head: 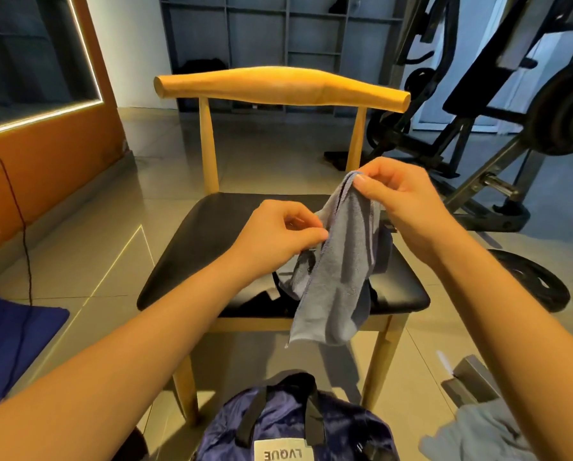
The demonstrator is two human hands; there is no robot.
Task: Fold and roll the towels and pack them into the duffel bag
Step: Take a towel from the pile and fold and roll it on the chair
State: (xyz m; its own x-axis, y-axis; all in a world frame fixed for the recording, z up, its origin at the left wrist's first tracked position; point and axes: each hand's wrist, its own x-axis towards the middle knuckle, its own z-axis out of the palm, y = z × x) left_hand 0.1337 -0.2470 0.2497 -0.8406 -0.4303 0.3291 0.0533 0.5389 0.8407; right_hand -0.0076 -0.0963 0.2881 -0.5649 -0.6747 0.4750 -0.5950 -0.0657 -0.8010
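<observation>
The towel [338, 261] hangs over the right half of the chair [218, 247] seat, its lower end dropping past the seat's front edge. The right hand [398, 194] pinches its top, and the left hand [278, 231] pinches its left edge lower down. On the floor before the chair sits the duffel bag [295, 424], with a second towel [477, 434] to its right. A weight plate [527, 281] lies right of the chair, and shelving [278, 34] stands behind.

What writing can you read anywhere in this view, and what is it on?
"LVQUE": on the white label sewn to the dark blue duffel bag, seen upside down from the head camera.
Nothing else can be read: the grey towel, the chair and the weight plate on the floor show no legible lettering.
</observation>
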